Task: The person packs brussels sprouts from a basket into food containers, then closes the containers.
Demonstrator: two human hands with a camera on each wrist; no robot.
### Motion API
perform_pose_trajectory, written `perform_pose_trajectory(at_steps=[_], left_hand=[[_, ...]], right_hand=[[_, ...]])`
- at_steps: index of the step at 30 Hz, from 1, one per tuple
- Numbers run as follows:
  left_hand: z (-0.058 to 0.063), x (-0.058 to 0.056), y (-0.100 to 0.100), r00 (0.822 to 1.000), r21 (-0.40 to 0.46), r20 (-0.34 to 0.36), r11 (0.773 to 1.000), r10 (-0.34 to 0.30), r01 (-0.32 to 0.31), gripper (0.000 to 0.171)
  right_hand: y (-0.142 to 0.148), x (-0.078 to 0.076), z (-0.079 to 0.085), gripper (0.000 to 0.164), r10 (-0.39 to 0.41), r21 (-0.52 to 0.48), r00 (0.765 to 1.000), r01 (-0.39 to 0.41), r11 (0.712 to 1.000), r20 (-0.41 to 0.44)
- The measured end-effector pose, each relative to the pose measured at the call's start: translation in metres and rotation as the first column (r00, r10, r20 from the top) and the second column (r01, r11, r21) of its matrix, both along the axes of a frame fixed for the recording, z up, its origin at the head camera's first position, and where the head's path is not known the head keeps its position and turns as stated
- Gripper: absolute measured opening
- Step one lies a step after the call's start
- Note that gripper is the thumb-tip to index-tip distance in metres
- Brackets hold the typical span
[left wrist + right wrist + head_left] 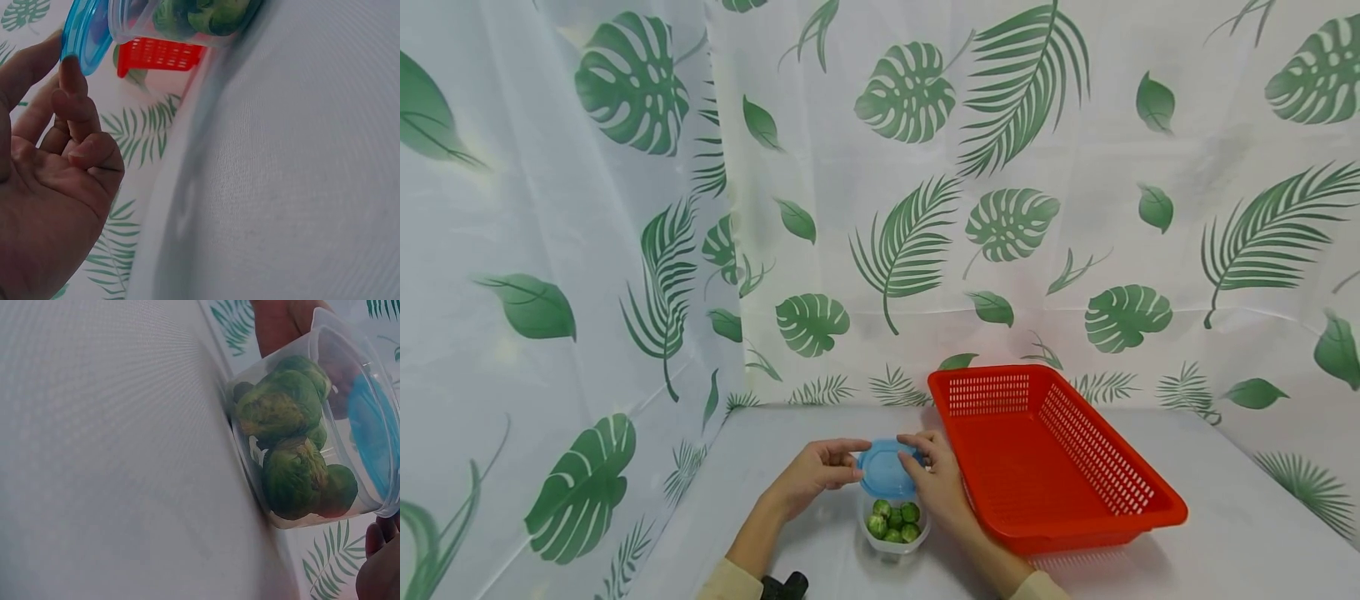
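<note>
A blue plastic lid (887, 469) is tilted over the far side of a clear plastic container (901, 547), leaving the near part uncovered. Inside lie several green Brussels sprouts (294, 478). My left hand (811, 472) grips the lid's left edge with thumb and forefinger; in the left wrist view its other fingers curl toward the palm. On the opposite side, my right hand (942, 482) holds the lid's right edge, its thumb lying over the top. Seen from the right wrist, the container stands on the white tabletop (125, 462), and the lid shows through its clear wall.
A large red plastic basket (1052, 467) with slotted sides stands right beside my right forearm. Leaf-printed cloth (910, 250) hangs behind and to the left of the table. A small black object (786, 586) lies at the bottom edge near my left sleeve.
</note>
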State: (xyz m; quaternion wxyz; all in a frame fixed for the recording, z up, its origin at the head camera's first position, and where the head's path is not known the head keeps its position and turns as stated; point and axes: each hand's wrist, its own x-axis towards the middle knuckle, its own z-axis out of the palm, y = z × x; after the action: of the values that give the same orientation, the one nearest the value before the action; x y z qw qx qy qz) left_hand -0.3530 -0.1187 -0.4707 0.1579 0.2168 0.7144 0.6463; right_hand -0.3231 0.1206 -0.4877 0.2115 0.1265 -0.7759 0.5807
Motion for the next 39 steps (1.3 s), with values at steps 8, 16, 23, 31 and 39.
perform_pose_trajectory(at_steps=[8, 16, 23, 31, 39], left_hand=[[0.001, 0.001, -0.003, 0.999, -0.024, 0.014, 0.998, -0.05, 0.05, 0.056], [0.0, 0.0, -0.005, 0.994, -0.023, 0.037, 0.994, -0.105, 0.105, 0.06], [0.003, 0.001, -0.006, 0.984, -0.041, 0.078, 0.986, -0.16, 0.163, 0.06], [0.004, 0.004, -0.008, 0.972, -0.039, 0.094, 0.974, -0.217, 0.221, 0.06], [0.004, 0.003, -0.008, 0.967, -0.047, 0.105, 0.971, -0.23, 0.236, 0.062]], right_hand=[[0.0, 0.003, -0.002, 0.024, 0.0, 0.013, 0.999, -0.001, 1.0, 0.032], [0.001, 0.008, -0.001, 0.023, 0.017, 0.034, 0.999, -0.018, 0.999, 0.052], [0.003, 0.012, 0.001, 0.02, 0.063, 0.028, 0.994, -0.066, 0.997, 0.09], [0.006, 0.012, 0.001, 0.017, 0.061, 0.029, 0.991, -0.065, 0.997, 0.118], [0.006, 0.01, -0.002, 0.013, 0.052, 0.018, 0.997, -0.053, 0.998, 0.064]])
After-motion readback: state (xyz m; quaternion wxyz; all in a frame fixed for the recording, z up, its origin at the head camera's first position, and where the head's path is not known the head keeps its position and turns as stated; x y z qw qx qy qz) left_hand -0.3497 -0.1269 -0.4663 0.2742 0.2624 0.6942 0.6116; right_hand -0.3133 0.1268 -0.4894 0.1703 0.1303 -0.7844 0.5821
